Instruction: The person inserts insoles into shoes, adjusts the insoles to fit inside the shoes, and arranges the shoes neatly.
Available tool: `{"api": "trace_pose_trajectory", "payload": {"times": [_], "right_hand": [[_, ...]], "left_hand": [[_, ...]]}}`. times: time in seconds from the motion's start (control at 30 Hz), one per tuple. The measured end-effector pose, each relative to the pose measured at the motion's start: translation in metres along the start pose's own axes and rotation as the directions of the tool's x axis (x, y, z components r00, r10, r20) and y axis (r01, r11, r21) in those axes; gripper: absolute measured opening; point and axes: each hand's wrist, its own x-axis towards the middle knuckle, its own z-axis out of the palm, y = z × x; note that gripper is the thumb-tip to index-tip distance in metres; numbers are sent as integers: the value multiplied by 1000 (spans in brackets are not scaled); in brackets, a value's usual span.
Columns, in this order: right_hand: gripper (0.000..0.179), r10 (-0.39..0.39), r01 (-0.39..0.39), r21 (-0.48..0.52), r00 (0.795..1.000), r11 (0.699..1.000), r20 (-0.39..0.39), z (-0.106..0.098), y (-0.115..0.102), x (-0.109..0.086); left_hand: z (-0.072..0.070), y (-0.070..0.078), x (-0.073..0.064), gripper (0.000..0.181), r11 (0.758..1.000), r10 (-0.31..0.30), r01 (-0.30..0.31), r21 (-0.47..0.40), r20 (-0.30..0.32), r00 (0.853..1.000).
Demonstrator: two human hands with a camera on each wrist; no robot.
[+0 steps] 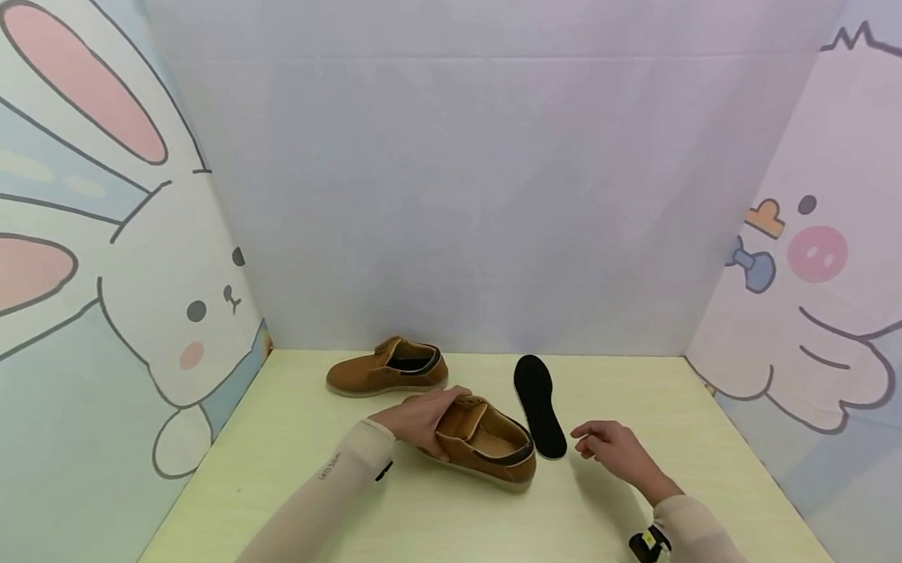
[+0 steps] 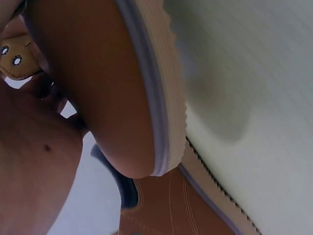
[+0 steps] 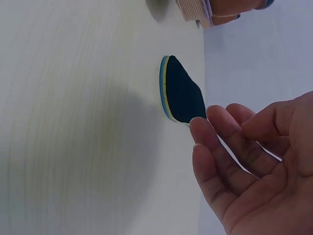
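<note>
My left hand [image 1: 424, 417] grips the toe end of a brown lace-up shoe [image 1: 495, 469], its heel pointing right. In the left wrist view the shoe's side and ridged pale sole [image 2: 168, 98] show close up, with a shadow on the table beneath. Right of that shoe lies a black insole [image 1: 537, 404]; the right wrist view shows its blue and yellow edge layers [image 3: 165, 90]. My right hand [image 1: 614, 451] hovers just right of the insole's near end, fingers loosely bent and holding nothing. Behind the left hand stands a matching brown shoe [image 1: 361, 376], toe to the left.
A pale yellow table [image 1: 295, 502] bears everything. A plain light cloth wall [image 1: 463, 190] rises behind it. Side panels carry a cartoon rabbit [image 1: 160, 283] on the left and a cartoon chick [image 1: 833, 318] on the right.
</note>
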Motion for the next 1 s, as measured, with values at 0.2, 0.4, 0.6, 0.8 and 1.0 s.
{"api": "trace_pose_trajectory", "payload": {"times": [0.2, 0.4, 0.6, 0.8, 1.0], "right_hand": [[24, 5, -5, -1, 1000, 1000, 7, 4, -1, 1], [23, -17, 16, 15, 1000, 1000, 26, 4, -2, 0], [23, -52, 52, 3, 998, 999, 39, 6, -1, 1], [26, -119, 118, -87, 993, 989, -6, 12, -16, 7], [31, -359, 327, -300, 931, 896, -59, 22, -47, 20]], "left_hand": [[6, 2, 13, 107, 999, -41, 41, 4, 39, 998], [11, -1, 14, 108, 997, -47, 52, -63, 84, 995], [12, -1, 12, 115, 993, -27, 37, -109, 87, 996], [9, 13, 1, 113, 971, -139, 156, -182, 106, 985], [10, 30, -3, 74, 958, -109, 106, -266, 3, 994]]}}
